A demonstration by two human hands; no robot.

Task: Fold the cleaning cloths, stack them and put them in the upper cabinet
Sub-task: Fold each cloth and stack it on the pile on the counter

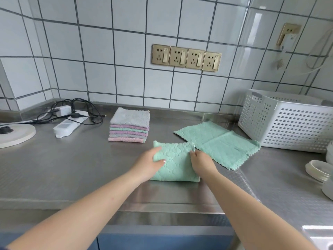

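We've got a folded green cloth [175, 164] sitting on the steel surface [72, 168] right in front of us, near the front edge. Our left hand [150, 164] has hold of its left edge, thumb on top and the other fingers tucked under the side, so it's gripping the cloth. Our right hand [201, 161] is at the right edge, fingers curled down onto the scalloped corner; looks like a pinch on that edge, though the fingertips are partly hidden by the hand itself.

Just behind and to the right, touching or slightly under the folded one, there's another green cloth [219, 143] lying spread out flat. Further back and to the left is the stack of folded cloths [129, 128], pinks, purples, greens and a pale grey one on top, well apart from our hands.

Other stuff around: a white perforated basket [288, 123] on the right against the tiled wall, some white dishes [319, 170] at the right edge, a power strip [67, 126] with a tangle of black cables on the left, and a row of gold wall sockets [186, 57] above.
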